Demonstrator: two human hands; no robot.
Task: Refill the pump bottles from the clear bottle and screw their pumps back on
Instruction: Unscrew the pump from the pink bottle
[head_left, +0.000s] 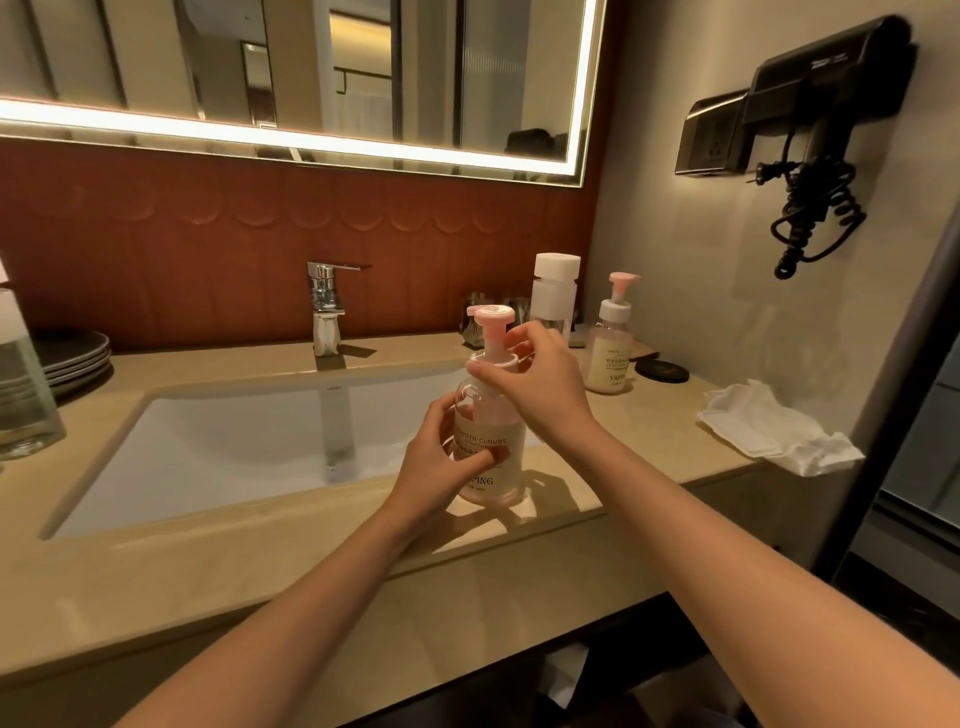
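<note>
Pink pump bottle (493, 434) upright, left hand (441, 467) gripping body, right hand (545, 387) pinching collar (503, 359)

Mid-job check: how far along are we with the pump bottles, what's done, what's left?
Looks done: the far pump bottle stands at the back right, pump on. In hand: the left hand grips the near pump bottle while the right hand pinches its pump collar, apparently screwing it on. Left: finish tightening it. The clear bottle stands at the left edge of the counter.
</note>
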